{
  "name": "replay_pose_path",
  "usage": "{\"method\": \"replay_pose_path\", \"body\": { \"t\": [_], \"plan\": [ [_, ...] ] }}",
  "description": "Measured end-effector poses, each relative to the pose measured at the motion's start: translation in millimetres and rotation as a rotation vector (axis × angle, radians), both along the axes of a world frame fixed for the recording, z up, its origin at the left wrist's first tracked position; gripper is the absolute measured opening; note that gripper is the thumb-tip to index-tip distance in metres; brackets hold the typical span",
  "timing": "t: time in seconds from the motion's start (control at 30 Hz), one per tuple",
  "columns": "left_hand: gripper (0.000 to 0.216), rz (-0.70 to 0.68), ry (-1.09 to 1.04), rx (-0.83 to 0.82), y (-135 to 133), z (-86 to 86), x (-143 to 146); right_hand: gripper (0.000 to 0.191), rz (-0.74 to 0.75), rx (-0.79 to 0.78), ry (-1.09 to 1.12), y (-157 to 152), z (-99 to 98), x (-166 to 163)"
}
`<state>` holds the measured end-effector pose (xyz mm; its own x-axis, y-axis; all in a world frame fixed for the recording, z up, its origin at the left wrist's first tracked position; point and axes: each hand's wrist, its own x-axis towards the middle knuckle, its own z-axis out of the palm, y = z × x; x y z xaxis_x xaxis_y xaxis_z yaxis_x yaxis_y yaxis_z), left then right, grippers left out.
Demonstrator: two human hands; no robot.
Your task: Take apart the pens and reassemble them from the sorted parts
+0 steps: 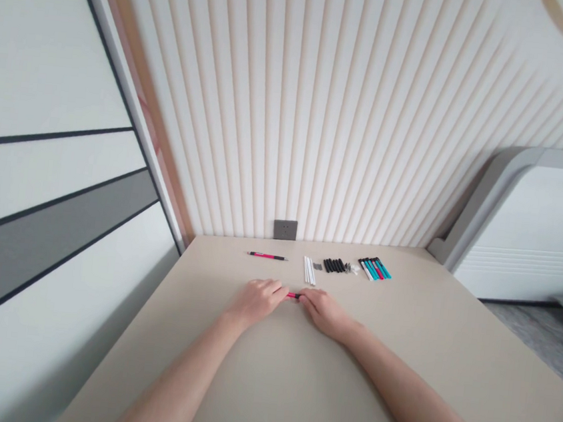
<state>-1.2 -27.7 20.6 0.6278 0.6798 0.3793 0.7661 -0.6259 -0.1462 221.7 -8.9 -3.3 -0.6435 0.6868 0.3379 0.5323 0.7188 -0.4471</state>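
Note:
My left hand (258,300) and my right hand (324,311) rest on the beige table (428,347), fingers curled, each pinching one end of a small pink pen (293,295) held level between them. Only a short middle stretch of the pen shows. Farther back lies a finished pink pen (267,256) on its own. To its right sit a bundle of white refill tubes (309,270), a row of black pen parts (335,266), some small pale bits (354,269) and a group of teal and pink pen barrels (375,268).
A ribbed wall panel with a grey socket (285,229) stands behind the table. A white wardrobe with grey stripes (34,212) borders the left edge. A white padded headboard (525,230) stands to the right.

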Motion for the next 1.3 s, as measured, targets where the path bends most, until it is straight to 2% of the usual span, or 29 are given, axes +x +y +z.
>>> {"method": "replay_pose_path", "body": {
  "t": [0.17, 0.37, 0.53, 0.63, 0.73, 0.87, 0.93, 1.0, 1.07, 1.13, 1.3],
  "plan": [
    [0.034, 0.048, -0.035, -0.072, 3, -6.0, 2, 0.025, -0.099, 0.128, -0.105, 4, -0.9, -2],
    [0.032, -0.009, -0.230, -0.293, 6, -6.6, 1, 0.024, -0.064, 0.337, -0.149, 4, 5.3, 0],
    [0.035, -0.030, -0.332, -0.456, 5, -2.8, -1, 0.026, -0.043, 0.426, -0.213, 0, 13.1, -1],
    [0.033, -0.021, -0.322, -0.390, 5, -1.5, -3, 0.027, -0.054, 0.420, -0.215, -3, 18.0, -3],
    [0.031, -0.002, -0.259, -0.226, 4, 0.7, -4, 0.026, -0.057, 0.352, -0.165, -6, 19.4, -4],
    [0.032, -0.011, -0.143, -0.026, 2, 5.9, -2, 0.031, -0.030, 0.105, 0.017, -7, 17.0, -2],
    [0.031, -0.026, -0.103, 0.018, 1, 7.6, -1, 0.036, 0.008, -0.048, 0.082, -6, 15.5, -1],
    [0.031, -0.032, -0.083, 0.020, 0, 7.6, 0, 0.039, 0.030, -0.131, 0.092, -4, 14.1, 0],
    [0.033, -0.027, -0.093, -0.009, -1, 5.9, 2, 0.035, 0.001, -0.097, 0.069, -2, 12.9, 1],
    [0.036, -0.010, -0.123, -0.047, 0, 3.4, 3, 0.030, -0.064, 0.005, 0.024, -1, 12.2, 1],
    [0.037, 0.013, -0.160, -0.119, 2, 0.9, 4, 0.029, -0.132, 0.167, -0.085, 0, 12.3, 2]
  ]
}}
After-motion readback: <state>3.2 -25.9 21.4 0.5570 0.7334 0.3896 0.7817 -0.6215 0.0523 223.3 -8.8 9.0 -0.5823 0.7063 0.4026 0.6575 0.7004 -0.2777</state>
